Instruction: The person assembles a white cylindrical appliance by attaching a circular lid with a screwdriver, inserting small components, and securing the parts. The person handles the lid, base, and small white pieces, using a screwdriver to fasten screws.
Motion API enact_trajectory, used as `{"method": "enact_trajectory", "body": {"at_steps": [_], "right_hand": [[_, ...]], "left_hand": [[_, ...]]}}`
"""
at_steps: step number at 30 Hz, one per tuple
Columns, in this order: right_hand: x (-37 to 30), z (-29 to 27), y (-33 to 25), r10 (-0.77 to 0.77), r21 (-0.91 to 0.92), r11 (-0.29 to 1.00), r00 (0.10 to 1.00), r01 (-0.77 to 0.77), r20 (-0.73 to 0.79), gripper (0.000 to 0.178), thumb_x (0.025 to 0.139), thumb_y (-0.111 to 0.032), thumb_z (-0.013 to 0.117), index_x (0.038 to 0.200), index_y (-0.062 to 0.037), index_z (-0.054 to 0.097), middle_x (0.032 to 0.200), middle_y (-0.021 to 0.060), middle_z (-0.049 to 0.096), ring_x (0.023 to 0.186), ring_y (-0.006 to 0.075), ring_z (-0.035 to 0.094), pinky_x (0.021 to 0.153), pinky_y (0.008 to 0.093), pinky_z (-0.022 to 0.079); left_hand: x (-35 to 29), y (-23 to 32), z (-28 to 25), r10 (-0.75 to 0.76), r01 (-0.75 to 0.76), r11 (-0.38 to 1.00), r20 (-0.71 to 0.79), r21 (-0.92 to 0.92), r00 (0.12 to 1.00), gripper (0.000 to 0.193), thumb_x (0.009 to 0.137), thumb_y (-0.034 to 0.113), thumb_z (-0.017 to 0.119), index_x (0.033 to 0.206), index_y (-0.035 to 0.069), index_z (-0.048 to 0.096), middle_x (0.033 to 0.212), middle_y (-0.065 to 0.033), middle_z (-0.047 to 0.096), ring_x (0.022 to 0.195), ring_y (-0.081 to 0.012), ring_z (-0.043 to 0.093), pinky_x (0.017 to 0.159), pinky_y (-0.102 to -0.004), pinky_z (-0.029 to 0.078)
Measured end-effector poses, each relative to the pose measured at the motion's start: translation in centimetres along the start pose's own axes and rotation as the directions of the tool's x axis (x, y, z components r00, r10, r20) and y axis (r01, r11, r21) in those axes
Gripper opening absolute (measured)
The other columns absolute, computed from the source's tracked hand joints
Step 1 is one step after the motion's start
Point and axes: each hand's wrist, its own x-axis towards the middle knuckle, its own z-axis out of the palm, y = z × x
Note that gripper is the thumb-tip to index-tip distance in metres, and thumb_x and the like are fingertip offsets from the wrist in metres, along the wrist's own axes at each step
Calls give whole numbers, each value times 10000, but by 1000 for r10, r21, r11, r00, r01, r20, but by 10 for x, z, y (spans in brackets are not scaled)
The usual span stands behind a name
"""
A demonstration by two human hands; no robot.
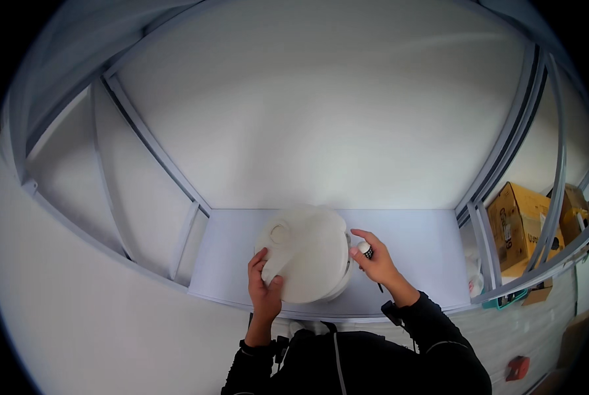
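A large rounded white appliance or container (308, 263) sits on the table in front of me, with a smooth pale top and a small circle marked near its upper left. My left hand (265, 289) grips its left edge, thumb and fingers bent against the white surface. Beside its right side, my right hand (375, 262) holds a small object (365, 249) with a white rounded end and a black patterned band. A thin dark piece shows below that hand; whether it belongs to the same object, I cannot tell. The white thing's underside is hidden.
The pale table (413, 243) has a white panel (334, 118) rising behind it and grey frame posts (156, 148) at both sides. Beyond the right posts stand cardboard boxes (522, 227) and a teal basket (508, 300). A red object (518, 368) lies on the floor.
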Motion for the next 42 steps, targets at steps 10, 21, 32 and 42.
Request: {"method": "enact_trajectory", "body": {"at_steps": [10, 21, 32, 42], "right_hand": [[-18, 20, 37, -306, -226, 926, 952, 303, 24, 781, 834, -325, 917, 1462, -33, 557, 1492, 271, 539, 1358, 422, 565, 1136, 471, 464], [-39, 76, 23, -271, -290, 916, 961, 277, 59, 959, 789, -441, 934, 1526, -76, 440, 1553, 248, 402, 1379, 457, 515, 1110, 495, 490], [-45, 152, -6, -214, -387, 911, 966, 142, -148, 844, 863, -404, 877, 1490, -35, 449, 1452, 227, 469, 1246, 415, 591, 990, 453, 540], [-94, 148, -63, -411, 13, 912, 911, 411, -26, 622, 936, -242, 814, 1457, -25, 553, 1204, 134, 744, 1098, 204, 701, 949, 358, 546]], "left_hand": [[-9, -2, -22, -333, 299, 769, 46, -565, 942, 433, 1118, 213, 480, 1475, -33, 493, 1520, -154, 548, 1366, -277, 547, 1160, -452, 443], [-13, -11, -60, -514, 353, 613, -18, -707, 857, 527, 1101, 259, 405, 1529, -45, 453, 1428, -240, 616, 1217, -416, 677, 1088, -558, 541], [-39, 5, -114, -394, 560, 558, 399, -612, 828, 632, 1067, 399, 586, 1590, 91, 409, 1563, -142, 504, 1361, -381, 577, 1078, -621, 537], [-52, 24, -138, -285, 743, 359, 691, -566, 664, 659, 1060, 404, 633, 1599, 105, 399, 1581, -144, 486, 1382, -373, 573, 1010, -584, 607]]}}
